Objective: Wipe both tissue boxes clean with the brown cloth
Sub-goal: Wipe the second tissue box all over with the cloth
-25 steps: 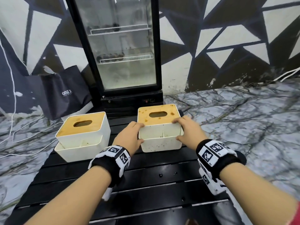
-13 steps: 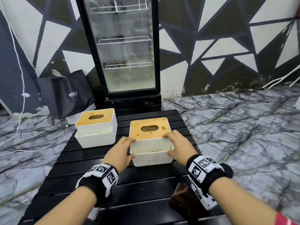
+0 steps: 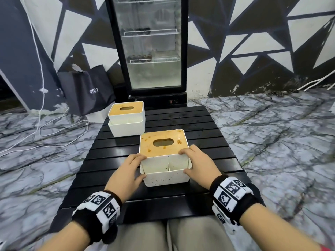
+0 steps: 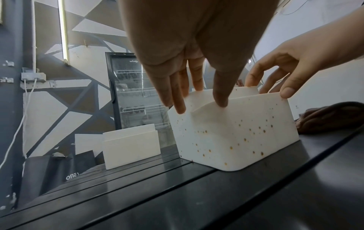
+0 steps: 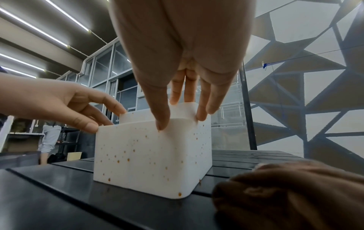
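Note:
The near tissue box (image 3: 165, 177) is white with a stained wooden lid and brown specks on its front wall (image 4: 236, 132) (image 5: 147, 155). It stands on the black slatted table (image 3: 203, 134). My left hand (image 3: 143, 165) (image 4: 197, 99) grips its left corner, thumb on the front wall. My right hand (image 3: 184, 162) (image 5: 183, 115) grips the right corner the same way. The second tissue box (image 3: 126, 124) (image 4: 130, 147) stands at the table's far left. The brown cloth (image 5: 295, 194) (image 4: 332, 118) lies bunched on the table right of the near box, hidden in the head view.
A glass-door fridge (image 3: 154, 51) stands behind the table's far end. A black bag (image 3: 87, 91) leans left of it, with white cables (image 3: 54, 127) on the marble floor. My knees (image 3: 163, 236) sit at the table's near edge.
Both hands have drawn the stained box toward me along the table, away from the second box. The grip on it looks the same.

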### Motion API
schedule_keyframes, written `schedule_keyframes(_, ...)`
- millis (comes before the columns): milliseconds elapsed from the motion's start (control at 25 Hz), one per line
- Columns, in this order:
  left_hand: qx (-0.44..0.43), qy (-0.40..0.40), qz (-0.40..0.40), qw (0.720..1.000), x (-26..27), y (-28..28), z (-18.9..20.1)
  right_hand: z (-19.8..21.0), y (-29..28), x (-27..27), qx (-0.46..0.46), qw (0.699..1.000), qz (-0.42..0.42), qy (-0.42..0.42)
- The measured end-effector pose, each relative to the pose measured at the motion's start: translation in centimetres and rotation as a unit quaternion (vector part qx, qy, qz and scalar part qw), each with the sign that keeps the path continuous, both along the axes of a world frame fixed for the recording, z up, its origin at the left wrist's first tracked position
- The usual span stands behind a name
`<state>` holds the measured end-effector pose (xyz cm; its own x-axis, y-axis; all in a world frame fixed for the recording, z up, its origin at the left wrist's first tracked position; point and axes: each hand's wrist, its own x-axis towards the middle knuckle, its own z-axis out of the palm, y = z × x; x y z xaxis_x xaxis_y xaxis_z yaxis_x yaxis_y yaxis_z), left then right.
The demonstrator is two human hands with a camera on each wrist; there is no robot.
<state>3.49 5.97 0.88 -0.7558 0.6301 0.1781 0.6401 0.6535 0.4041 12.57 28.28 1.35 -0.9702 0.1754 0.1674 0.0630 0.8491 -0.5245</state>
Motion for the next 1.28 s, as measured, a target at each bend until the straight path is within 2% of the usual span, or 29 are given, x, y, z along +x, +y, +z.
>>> schedule_keyframes(440,-0.023,0.001,-0.007,1.0,3.2,-5.0,0.4,-0.7,-4.1,3.9,-0.027,0.999,0.027,0.036)
schedule_keyframes(520,-0.061,0.02,0.005,0.998,3.4,-4.6,1.1,-0.6,-3.4,3.9,-0.103,0.993,0.03,0.05)
schedule_keyframes(600,-0.104,0.054,0.024,0.993,3.3,-3.4,2.0,-0.4,-1.5,3.8,-0.223,0.97,-0.012,0.092)
schedule_keyframes(640,-0.116,0.064,0.025,0.991,3.2,-2.5,2.4,-0.5,-0.4,3.7,-0.251,0.961,-0.039,0.108)
schedule_keyframes(720,-0.137,0.077,0.013,0.987,2.9,-0.2,2.7,-1.3,2.0,3.4,-0.202,0.974,-0.069,0.081)
schedule_keyframes(840,-0.18,0.072,-0.001,0.981,2.5,3.7,2.5,-3.0,4.3,2.6,-0.05,0.996,-0.045,-0.056)
schedule_keyframes(1000,-0.215,0.015,-0.007,0.976,2.6,7.9,2.3,-4.4,5.4,1.7,0.047,0.979,-0.021,-0.197)
schedule_keyframes(1120,-0.198,-0.003,0.01,0.98,2.7,9.1,2.1,-5.1,5.7,1.4,0.056,0.972,-0.004,-0.226)
schedule_keyframes(1280,-0.162,-0.013,0.024,0.986,2.7,9.6,2.1,-5.4,5.2,1.6,0.065,0.979,0.001,-0.194)
